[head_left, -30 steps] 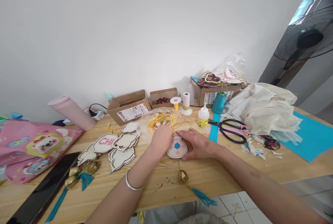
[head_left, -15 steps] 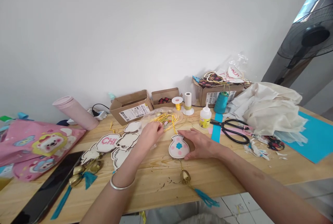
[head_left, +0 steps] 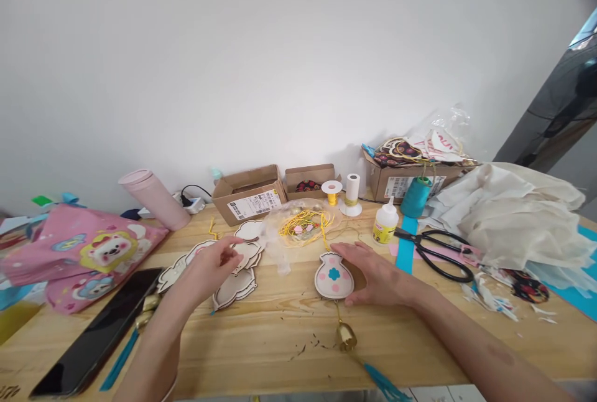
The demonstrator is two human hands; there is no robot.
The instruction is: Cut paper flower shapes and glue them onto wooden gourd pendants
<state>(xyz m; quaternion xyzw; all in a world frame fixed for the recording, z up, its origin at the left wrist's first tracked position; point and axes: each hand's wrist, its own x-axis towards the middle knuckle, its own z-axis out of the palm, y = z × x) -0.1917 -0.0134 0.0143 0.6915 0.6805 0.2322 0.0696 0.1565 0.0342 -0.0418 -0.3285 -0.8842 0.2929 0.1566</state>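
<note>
Flat on the table lies a pouch-shaped pendant [head_left: 334, 287], white with pink dots and a blue flower. A yellow cord runs from its top; below hang a brass bell [head_left: 346, 336] and a blue tassel [head_left: 385, 383]. My right hand [head_left: 375, 274] rests at the pendant's right edge, thumb and fingers spread, not gripping it. Above the pile of white cloud-like cutouts [head_left: 233, 290] on the left is my left hand [head_left: 209, 271], fingers loosely bent and apart, holding nothing I can see. It partly hides the cutouts.
Behind the hands lie a plastic bag of yellow cords [head_left: 303, 228], thread spools [head_left: 352, 193] and cardboard boxes [head_left: 249, 193]. A glue bottle [head_left: 385, 223], black scissors [head_left: 443, 252] and pale fabric [head_left: 513, 209] are on the right. A phone [head_left: 100, 327] and pink bag [head_left: 93, 252] lie left.
My left hand has moved left, away from the yellow cords to above the cutouts, and its fingers have loosened. My right hand stays beside the pendant. The view has shifted slightly.
</note>
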